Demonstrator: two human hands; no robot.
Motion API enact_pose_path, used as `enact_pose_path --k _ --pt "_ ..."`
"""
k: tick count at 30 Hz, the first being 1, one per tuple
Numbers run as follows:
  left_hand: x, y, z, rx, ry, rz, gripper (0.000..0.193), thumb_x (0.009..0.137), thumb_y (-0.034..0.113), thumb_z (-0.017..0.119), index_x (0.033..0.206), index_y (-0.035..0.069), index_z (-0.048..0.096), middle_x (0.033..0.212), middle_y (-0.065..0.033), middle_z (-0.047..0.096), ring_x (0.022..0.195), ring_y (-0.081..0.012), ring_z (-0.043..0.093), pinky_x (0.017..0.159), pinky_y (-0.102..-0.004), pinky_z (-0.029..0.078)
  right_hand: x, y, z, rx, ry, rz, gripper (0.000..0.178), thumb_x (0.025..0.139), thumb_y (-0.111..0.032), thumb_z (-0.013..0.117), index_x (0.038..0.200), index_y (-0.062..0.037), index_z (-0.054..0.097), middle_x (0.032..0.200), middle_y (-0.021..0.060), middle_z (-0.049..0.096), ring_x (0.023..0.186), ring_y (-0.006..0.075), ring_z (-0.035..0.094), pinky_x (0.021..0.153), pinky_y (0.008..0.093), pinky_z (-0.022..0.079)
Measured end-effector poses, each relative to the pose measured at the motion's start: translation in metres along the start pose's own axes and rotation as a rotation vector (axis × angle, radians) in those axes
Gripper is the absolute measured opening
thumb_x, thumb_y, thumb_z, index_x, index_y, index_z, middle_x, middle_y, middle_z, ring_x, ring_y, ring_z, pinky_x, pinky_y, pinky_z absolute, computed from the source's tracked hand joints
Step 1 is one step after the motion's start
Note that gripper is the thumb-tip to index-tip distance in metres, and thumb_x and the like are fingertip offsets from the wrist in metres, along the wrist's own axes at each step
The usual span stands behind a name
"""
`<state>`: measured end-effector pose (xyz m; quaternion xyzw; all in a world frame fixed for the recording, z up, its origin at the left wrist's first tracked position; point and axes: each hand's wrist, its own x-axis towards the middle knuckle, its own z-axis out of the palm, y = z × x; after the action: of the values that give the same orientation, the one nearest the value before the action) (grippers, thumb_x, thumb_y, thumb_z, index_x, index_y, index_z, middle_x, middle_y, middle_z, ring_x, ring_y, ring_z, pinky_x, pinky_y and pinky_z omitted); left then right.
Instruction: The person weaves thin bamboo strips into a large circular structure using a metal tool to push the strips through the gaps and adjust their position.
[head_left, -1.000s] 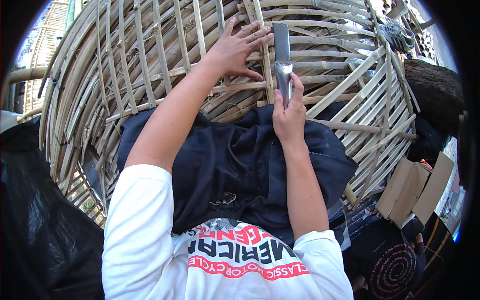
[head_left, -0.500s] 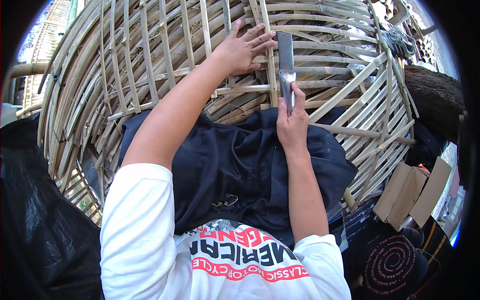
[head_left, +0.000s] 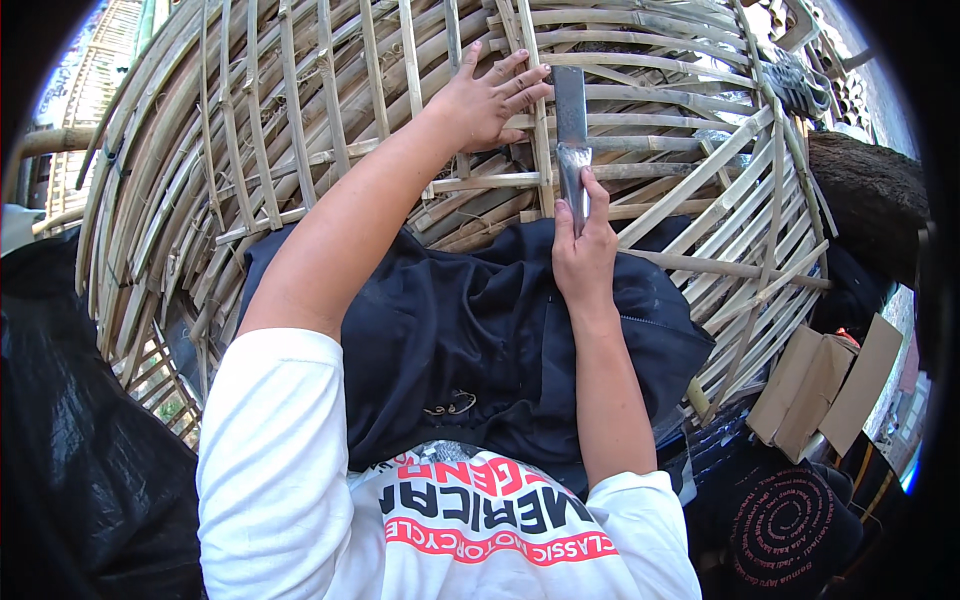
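My right hand (head_left: 586, 235) is closed round the grey handle of a broad flat-bladed knife (head_left: 571, 105). Its blade points away from me, beside an upright bamboo strip (head_left: 540, 120). My left hand (head_left: 483, 105) lies on the lattice with its fingers spread, the fingertips resting at that same strip. Beneath both hands is a curved frame of split bamboo slats (head_left: 300, 120), with crosswise strips laid over several lengthwise ones. Dark cloth (head_left: 450, 320) covers my lap, and the frame's near edge meets it. A few thin curled shavings (head_left: 450, 405) lie on the cloth.
At the right edge sit a dark log (head_left: 865, 190) and an open cardboard box (head_left: 825, 385). Black plastic sheeting (head_left: 90, 430) hangs at the left. A dark garment with a printed spiral (head_left: 790, 525) shows at lower right. More bamboo latticework (head_left: 90, 80) stands far left.
Almost nothing differs. The knife and my right hand have shifted very slightly; my left hand stays spread in the same place on the bamboo.
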<state>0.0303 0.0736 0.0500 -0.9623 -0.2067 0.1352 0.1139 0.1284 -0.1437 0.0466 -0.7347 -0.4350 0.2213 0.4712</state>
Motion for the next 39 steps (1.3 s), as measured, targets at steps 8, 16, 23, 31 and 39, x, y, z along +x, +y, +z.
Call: enact_pose_path --k 8,16,23,31,39 --pt "0.000 0.003 -0.001 0.085 -0.009 -0.025 0.075 0.094 0.067 0.035 0.157 0.029 0.018 0.164 0.0109 0.009 0.151 -0.0174 0.005 0.117 -0.0657 0.007 -0.003 0.003 0.002 -0.066 0.066 -0.154 0.035 0.095 -0.013 0.058 0.128 -0.0044 0.047 0.109 0.0280 0.064 0.095 0.0471 0.064 0.078 0.0497 0.051" --pt "0.001 0.002 0.001 0.089 -0.013 -0.036 0.077 0.092 0.070 0.035 0.156 0.028 0.022 0.163 0.0120 0.009 0.151 -0.0163 0.005 0.116 -0.0661 0.008 -0.013 0.004 0.000 -0.144 -0.016 -0.053 0.030 0.096 -0.015 0.058 0.117 -0.0020 0.043 0.107 0.0308 0.063 0.091 0.0505 0.062 0.074 0.0542 0.050" --pt "0.005 0.003 0.003 0.000 0.024 -0.006 0.080 0.092 0.069 0.035 0.156 0.024 0.020 0.163 0.0073 0.013 0.151 -0.0185 0.006 0.116 -0.0671 0.009 -0.013 -0.002 -0.012 -0.040 0.080 -0.123 0.040 0.095 -0.016 0.060 0.126 -0.0034 0.037 0.095 0.0291 0.065 0.085 0.0467 0.066 0.072 0.0496 0.051" --pt "-0.001 -0.001 0.002 -0.003 -0.011 -0.043 0.083 0.090 0.069 0.041 0.157 0.028 0.014 0.164 0.0096 0.009 0.151 -0.0166 0.006 0.117 -0.0663 0.007 0.047 -0.009 -0.090 -0.326 -0.196 -0.091 0.034 0.088 -0.030 0.071 0.103 -0.0019 0.059 0.075 0.0222 0.066 0.073 0.0414 0.067 0.063 0.0431 0.051" --pt "0.003 0.000 0.006 -0.017 0.009 -0.022 0.085 0.089 0.071 0.041 0.157 0.029 0.011 0.164 0.0110 0.009 0.151 -0.0154 0.005 0.118 -0.0650 0.006 0.056 0.036 -0.091 -0.440 -0.372 -0.176 0.036 0.088 -0.032 0.070 0.105 -0.0032 0.058 0.077 0.0224 0.066 0.073 0.0425 0.066 0.062 0.0470 0.051"
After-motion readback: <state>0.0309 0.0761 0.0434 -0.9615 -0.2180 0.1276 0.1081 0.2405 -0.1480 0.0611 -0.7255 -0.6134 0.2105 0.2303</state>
